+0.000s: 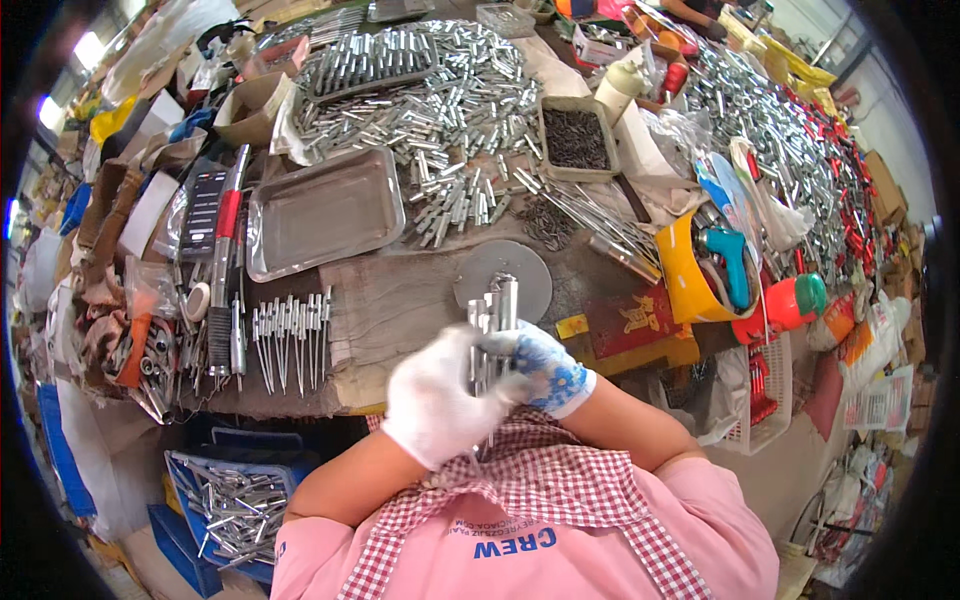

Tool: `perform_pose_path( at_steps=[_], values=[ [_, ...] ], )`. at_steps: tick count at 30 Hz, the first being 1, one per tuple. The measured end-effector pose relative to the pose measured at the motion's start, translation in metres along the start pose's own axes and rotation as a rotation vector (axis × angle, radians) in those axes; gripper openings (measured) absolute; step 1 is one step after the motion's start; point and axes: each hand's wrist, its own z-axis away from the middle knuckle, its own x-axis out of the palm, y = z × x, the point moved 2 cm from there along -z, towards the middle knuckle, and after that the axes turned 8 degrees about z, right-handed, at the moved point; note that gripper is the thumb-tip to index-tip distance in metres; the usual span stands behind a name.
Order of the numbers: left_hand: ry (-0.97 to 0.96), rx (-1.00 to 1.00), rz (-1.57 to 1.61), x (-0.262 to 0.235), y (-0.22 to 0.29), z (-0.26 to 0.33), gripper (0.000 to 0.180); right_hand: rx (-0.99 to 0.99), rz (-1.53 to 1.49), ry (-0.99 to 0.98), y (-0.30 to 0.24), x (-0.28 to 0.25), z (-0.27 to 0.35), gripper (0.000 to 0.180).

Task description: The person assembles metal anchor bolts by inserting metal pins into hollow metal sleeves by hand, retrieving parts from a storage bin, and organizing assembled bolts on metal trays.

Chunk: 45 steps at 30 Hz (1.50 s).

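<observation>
My left hand (432, 398), in a white glove, and my right hand (552, 374), in a white glove with a blue pattern, close together in front of my chest. Between them they grip a bundle of several shiny metal tubes (508, 305), held roughly upright with the ends pointing away from me. Some fingers are blurred and partly hidden by the tubes. Just beyond the bundle lies a round grey disc (535, 268) on the bench. Left of my hands, a row of thin metal rods with thicker sleeves (290, 335) lies near the bench edge.
An empty metal tray (262, 225) sits at left. Loose metal tubes (465, 80) heap at the back, beside a square tin of small dark parts (578, 175). At right are a yellow holder (685, 285) and teal tool (730, 258). A blue crate (290, 470) stands below left.
</observation>
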Motion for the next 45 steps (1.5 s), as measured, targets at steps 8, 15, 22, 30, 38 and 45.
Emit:
perform_pose_path(
  at_steps=[8,15,22,30,38,45],
  values=[
    [0.353,0.281,-0.205,-0.014,-0.040,-0.012,0.032,-0.076,0.553,-0.294,0.036,0.027,-0.014,0.040],
    [0.228,0.100,0.228,-0.009,-0.069,0.035,0.023,-0.011,0.808,-0.398,0.047,0.049,0.006,0.036],
    [0.227,0.560,0.193,-0.044,-0.034,0.002,0.025,-0.433,1.077,-0.272,0.037,0.051,-0.020,0.047],
    [0.442,0.299,0.390,-0.030,-0.081,-0.005,0.072,-0.034,-0.279,-0.315,0.042,0.050,-0.053,0.037],
    [0.191,0.248,0.811,-0.037,-0.087,-0.004,0.085,-0.082,-0.181,-0.285,0.046,0.048,-0.053,0.037],
    [0.257,0.204,1.086,-0.036,-0.066,0.014,0.111,-0.404,0.543,-0.245,0.047,0.071,-0.029,0.061]
  ],
)
